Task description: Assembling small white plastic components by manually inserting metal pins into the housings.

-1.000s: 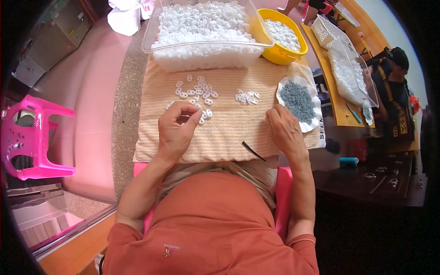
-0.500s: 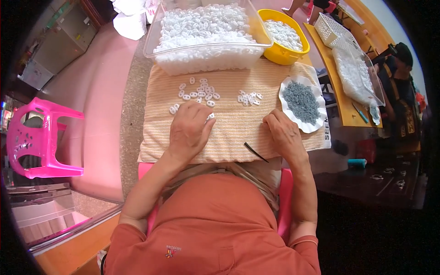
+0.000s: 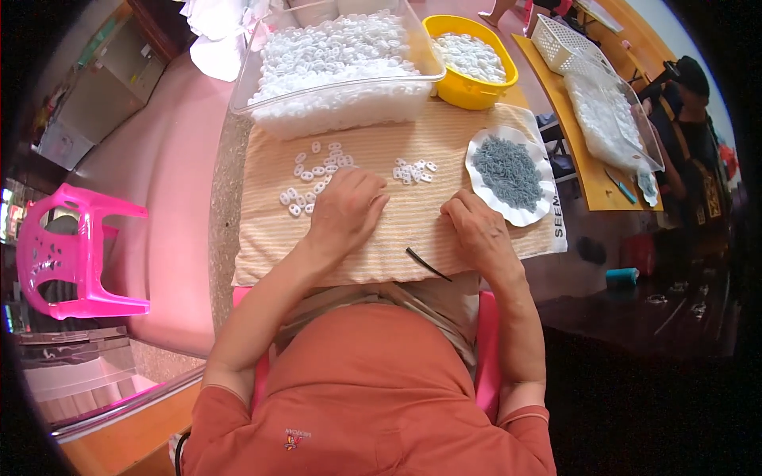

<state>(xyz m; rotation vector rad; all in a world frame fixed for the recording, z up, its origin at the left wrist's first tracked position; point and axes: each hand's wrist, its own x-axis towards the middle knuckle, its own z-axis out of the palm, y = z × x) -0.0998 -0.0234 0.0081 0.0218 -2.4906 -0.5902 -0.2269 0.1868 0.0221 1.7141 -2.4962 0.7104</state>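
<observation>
Speckled stone shows along the edge of your table (image 3: 225, 198), and a ribbed tan cloth (image 3: 397, 230) covers most of its top. At the far edge stands a clear plastic bin (image 3: 262, 87) heaped with small white rings; beside it a round yellow bowl (image 3: 468, 91) holds more. A scalloped white plate (image 3: 540, 210) carries a mound of tiny grey pieces. Your left hand (image 3: 343, 213) lies palm down, fingers curled together, touching the loose white rings (image 3: 313, 178) scattered on the cloth; a second ago it was raised above them. Your right hand (image 3: 476, 230) rests loosely curled beside the plate; whether it pinches anything you cannot tell. A thin dark tool (image 3: 427, 264) lies near it.
</observation>
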